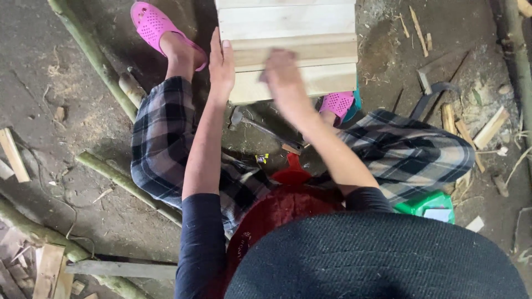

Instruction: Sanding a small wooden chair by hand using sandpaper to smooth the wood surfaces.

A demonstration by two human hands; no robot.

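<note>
The person sits low over a dirt floor [83, 83], knees apart, with a panel of pale wooden slats [288, 33] lying between the feet. The panel reaches from the top edge of the view down to just ahead of the knees.

The left hand [221, 66] lies flat and open along the panel's left edge, fingers extended and pressed against the wood. In this position it appears to brace the panel so that it does not slide. The right hand [282, 75] rests on the lower slats near the front edge. It is blurred by motion, so its grip cannot be told; the fingers seem curled, and whether they hold a small item is not visible.

Pink perforated sandals [152, 25] stand at either side of the panel, the right foot partly tucked under its lower corner. This stance hems in the workpiece from both sides.

A hammer [260, 128] lies on the floor just below the panel, between the legs and within reach of both hands. A small red part [291, 166] shows just beneath it, close to the person's body.

A green container [426, 202] sits beside the right knee, with a pale flat piece at its near edge; the contents cannot be made out.

Offcuts of wood [490, 127] lie scattered at the right, and bamboo poles [94, 52] cross the floor at the left.
</note>
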